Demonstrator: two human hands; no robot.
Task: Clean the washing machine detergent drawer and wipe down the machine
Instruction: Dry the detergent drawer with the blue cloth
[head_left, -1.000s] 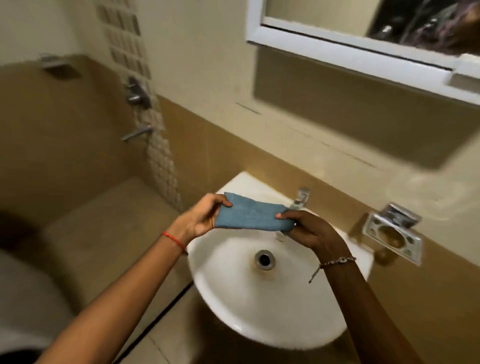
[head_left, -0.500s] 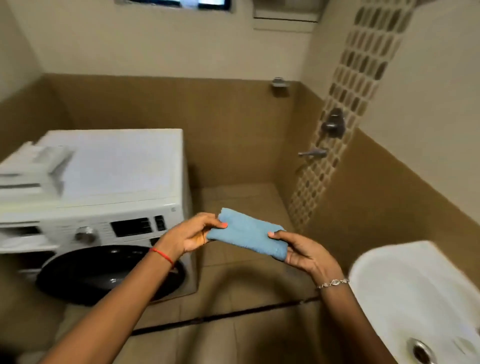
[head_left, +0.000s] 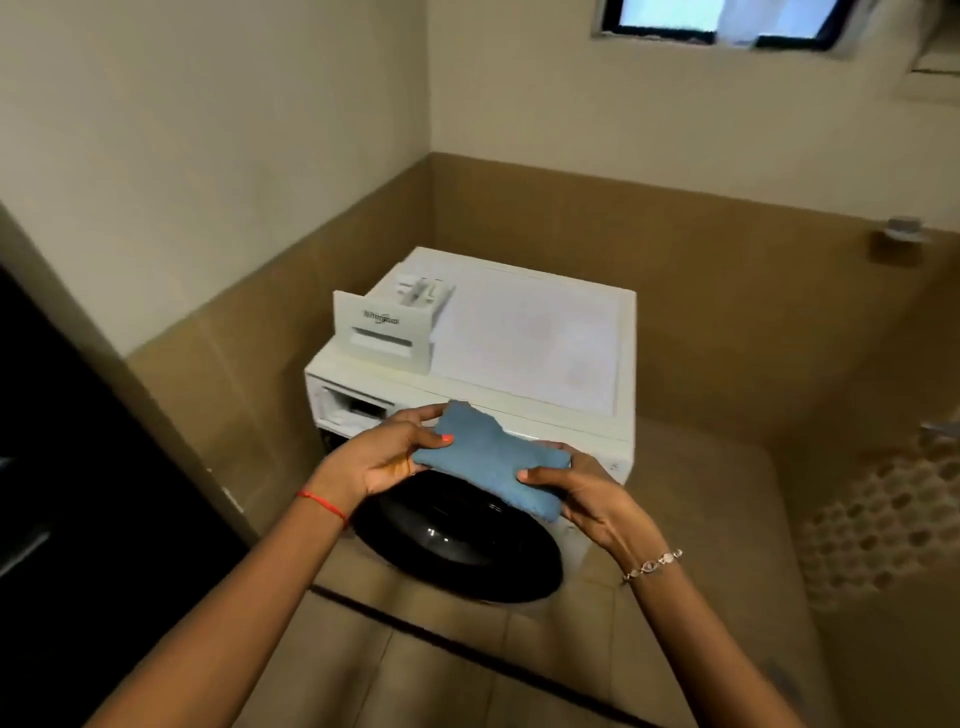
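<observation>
A folded blue cloth (head_left: 488, 457) is stretched between both hands in front of the white front-loading washing machine (head_left: 545, 364). My left hand (head_left: 384, 457) pinches its left end, thumb on top. My right hand (head_left: 576, 493) holds the right end with the thumb over the fold. The white detergent drawer (head_left: 389, 325) has been taken out and lies on the machine's top at its left side. Its empty slot (head_left: 353, 408) gapes in the front panel, just behind my left hand. The dark round door (head_left: 457, 540) is below the cloth.
Brown tiled walls close in behind and to the left of the machine. A dark door or doorway (head_left: 78, 493) stands at the left. The shower area with mosaic tiles (head_left: 883, 519) is at the right. Tiled floor (head_left: 467, 665) lies between me and the machine.
The view has swung left from the sink past the shower corner to face the washing machine. Both hands still hold the blue cloth, which is now close to the machine's front.
</observation>
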